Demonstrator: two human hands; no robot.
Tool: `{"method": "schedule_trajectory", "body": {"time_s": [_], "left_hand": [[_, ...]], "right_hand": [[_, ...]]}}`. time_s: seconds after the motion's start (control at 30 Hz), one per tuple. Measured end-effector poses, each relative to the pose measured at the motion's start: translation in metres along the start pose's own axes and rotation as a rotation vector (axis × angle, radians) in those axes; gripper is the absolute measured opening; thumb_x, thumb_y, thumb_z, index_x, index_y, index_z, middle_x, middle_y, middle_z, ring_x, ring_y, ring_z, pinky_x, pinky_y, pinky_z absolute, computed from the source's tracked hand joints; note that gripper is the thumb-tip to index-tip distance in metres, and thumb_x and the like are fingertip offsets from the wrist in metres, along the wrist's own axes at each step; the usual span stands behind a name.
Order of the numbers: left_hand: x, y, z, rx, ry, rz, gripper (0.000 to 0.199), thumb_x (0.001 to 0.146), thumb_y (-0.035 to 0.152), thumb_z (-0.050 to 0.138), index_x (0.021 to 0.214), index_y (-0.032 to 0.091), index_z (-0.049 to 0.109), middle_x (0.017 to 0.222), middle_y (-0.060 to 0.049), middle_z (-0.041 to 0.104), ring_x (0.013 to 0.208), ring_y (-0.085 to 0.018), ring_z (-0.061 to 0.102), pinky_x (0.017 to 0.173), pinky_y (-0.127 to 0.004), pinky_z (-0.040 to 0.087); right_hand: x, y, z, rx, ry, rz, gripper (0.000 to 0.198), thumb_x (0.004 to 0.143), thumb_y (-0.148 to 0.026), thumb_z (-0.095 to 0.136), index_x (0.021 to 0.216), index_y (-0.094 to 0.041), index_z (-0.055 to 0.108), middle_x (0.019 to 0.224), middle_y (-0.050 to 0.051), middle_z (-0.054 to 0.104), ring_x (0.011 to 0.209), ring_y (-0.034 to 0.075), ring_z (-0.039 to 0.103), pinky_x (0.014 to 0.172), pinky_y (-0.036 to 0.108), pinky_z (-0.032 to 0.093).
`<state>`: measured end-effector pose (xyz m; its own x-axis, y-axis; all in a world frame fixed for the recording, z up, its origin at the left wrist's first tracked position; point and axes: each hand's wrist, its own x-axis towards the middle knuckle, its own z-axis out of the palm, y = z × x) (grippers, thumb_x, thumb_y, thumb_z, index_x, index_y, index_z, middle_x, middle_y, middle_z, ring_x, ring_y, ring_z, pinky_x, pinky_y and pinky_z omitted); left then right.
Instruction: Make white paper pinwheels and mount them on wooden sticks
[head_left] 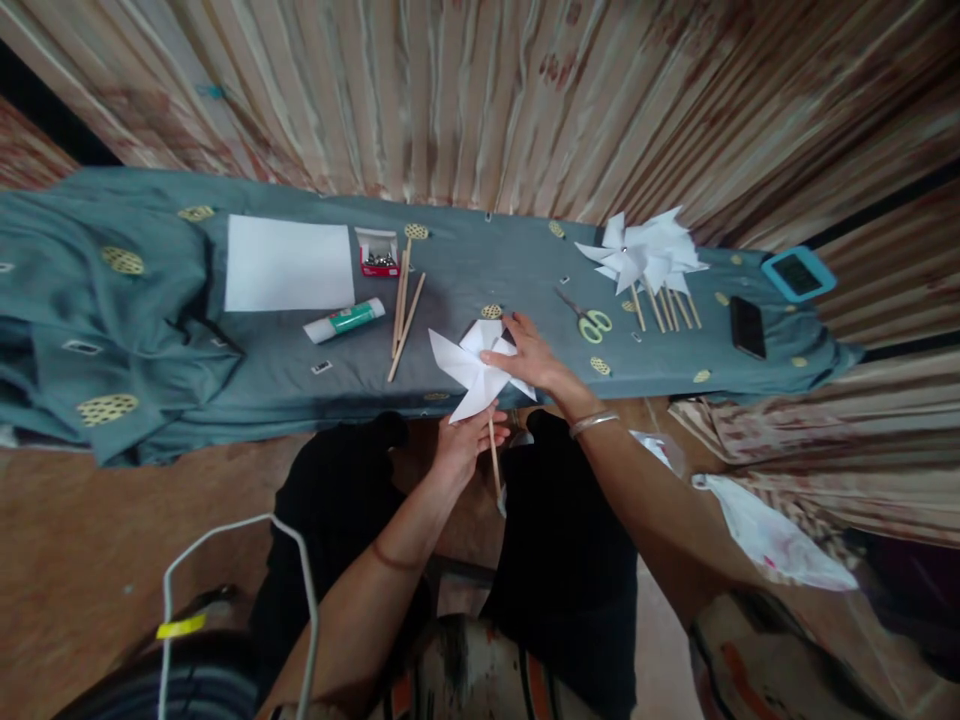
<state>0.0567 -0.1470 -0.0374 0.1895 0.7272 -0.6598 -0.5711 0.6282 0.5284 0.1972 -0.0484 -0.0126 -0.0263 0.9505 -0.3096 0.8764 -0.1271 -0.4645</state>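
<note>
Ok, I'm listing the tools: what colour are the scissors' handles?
The handles are pale green, best seen in the head view.

From the wearer's head, the camera looks forward and steeply down past black-clothed legs (570,570) onto a bare left hand (459,442) and bare right hand (536,358), fairly near, with a long grey-green cloth-draped table (495,270) crossing mid-view and pleated beige fabric curtains (450,100), seemingly blurred, beyond.

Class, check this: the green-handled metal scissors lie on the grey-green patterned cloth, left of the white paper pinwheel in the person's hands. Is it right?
The side is wrong: the head view shows the green-handled metal scissors lying right of the held white paper pinwheel. They do lie on the grey-green patterned cloth.
</note>
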Motion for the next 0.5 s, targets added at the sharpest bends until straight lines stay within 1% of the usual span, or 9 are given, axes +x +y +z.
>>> {"method": "schedule_trajectory", "body": {"time_s": [0.13, 0.27, 0.4, 0.5], "left_hand": [[0.0007, -0.0006, 0.0005, 0.001, 0.008, -0.007, 0.01, 0.071, 0.012, 0.078, 0.079, 0.01, 0.071, 0.063, -0.005, 0.072, 0.047, -0.012, 0.064, 0.053, -0.023, 0.051], [0.0023, -0.0027, 0.0006, 0.005, 0.001, -0.006, 0.014, 0.07, 0.014, 0.08, 0.081, 0.011, 0.072, 0.065, -0.005, 0.072, 0.048, -0.012, 0.064, 0.055, -0.024, 0.052], [0.0036, -0.0039, 0.0017, 0.012, 0.009, -0.002, 0.011, 0.071, 0.014, 0.079, 0.08, 0.011, 0.072, 0.065, -0.004, 0.071, 0.047, -0.011, 0.063, 0.055, -0.024, 0.052], [0.0032, -0.0032, 0.003, 0.017, 0.014, -0.003, 0.01, 0.072, 0.013, 0.078, 0.079, 0.01, 0.072, 0.065, -0.005, 0.071, 0.046, -0.011, 0.062, 0.054, -0.024, 0.052]], "right_hand": [[0.0036, 0.0073, 0.0007, 0.061, 0.031, -0.037, 0.093, 0.079, -0.053, 0.067, 0.156, -0.018, 0.028, 0.166, 0.015, 0.021, 0.155, 0.03, 0.013, 0.123, 0.054, 0.018], [0.0014, 0.0089, 0.001, 0.037, 0.019, -0.033, 0.099, 0.076, -0.056, 0.071, 0.156, -0.017, 0.027, 0.166, 0.017, 0.019, 0.155, 0.029, 0.012, 0.124, 0.051, 0.017], [-0.0009, 0.0071, 0.0, 0.021, 0.035, -0.032, 0.099, 0.074, -0.053, 0.074, 0.155, -0.021, 0.029, 0.166, 0.015, 0.021, 0.154, 0.032, 0.015, 0.122, 0.055, 0.019], [-0.0004, 0.0057, -0.0015, 0.006, 0.036, -0.02, 0.098, 0.075, -0.053, 0.073, 0.155, -0.017, 0.03, 0.165, 0.016, 0.021, 0.154, 0.031, 0.017, 0.123, 0.052, 0.02]]}}
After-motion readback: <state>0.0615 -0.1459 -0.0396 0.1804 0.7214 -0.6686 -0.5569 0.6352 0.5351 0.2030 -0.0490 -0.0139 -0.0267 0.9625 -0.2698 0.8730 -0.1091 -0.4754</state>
